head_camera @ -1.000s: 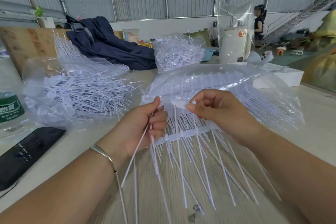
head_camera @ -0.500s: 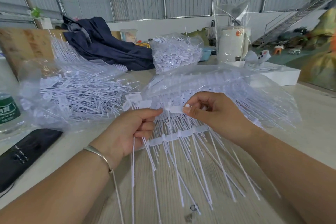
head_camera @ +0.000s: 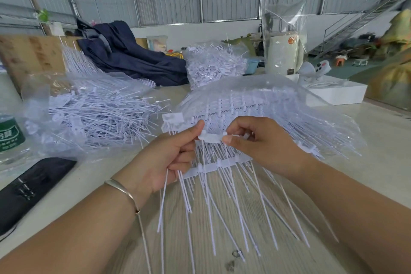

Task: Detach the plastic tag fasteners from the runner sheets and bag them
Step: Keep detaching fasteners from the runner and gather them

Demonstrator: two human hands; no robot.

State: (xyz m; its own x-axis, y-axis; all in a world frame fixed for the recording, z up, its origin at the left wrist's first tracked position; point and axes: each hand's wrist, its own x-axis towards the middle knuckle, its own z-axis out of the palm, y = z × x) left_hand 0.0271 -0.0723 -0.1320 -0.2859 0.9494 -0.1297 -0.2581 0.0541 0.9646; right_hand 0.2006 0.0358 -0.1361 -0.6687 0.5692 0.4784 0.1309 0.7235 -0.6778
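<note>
Head view shows a white tag fastener head (head_camera: 210,137) pinched between the two hands just above the runner sheet (head_camera: 219,165), whose crossbar lies directly below the fingers with thin stems fanning down toward the person. The left hand (head_camera: 164,160) has its fingers (head_camera: 178,152) curled round a bundle of already freed fasteners (head_camera: 169,196) while its thumb presses the tag head; the right hand (head_camera: 258,142) clamps the other end between thumb and forefinger, probably so the piece can be twisted or snapped off while the sheet stays put on the table. Beyond the fingers lies a clear bag of runner sheets (head_camera: 266,104), within easy reach for the next sheet. To the left of the fingers a clear bag of loose fasteners (head_camera: 93,113) lies open toward the hands, likely the drop point. Everything rests on a pale table (head_camera: 382,140) with a wood-grain board (head_camera: 200,251) under the work, inside a metal-walled hall.
</note>
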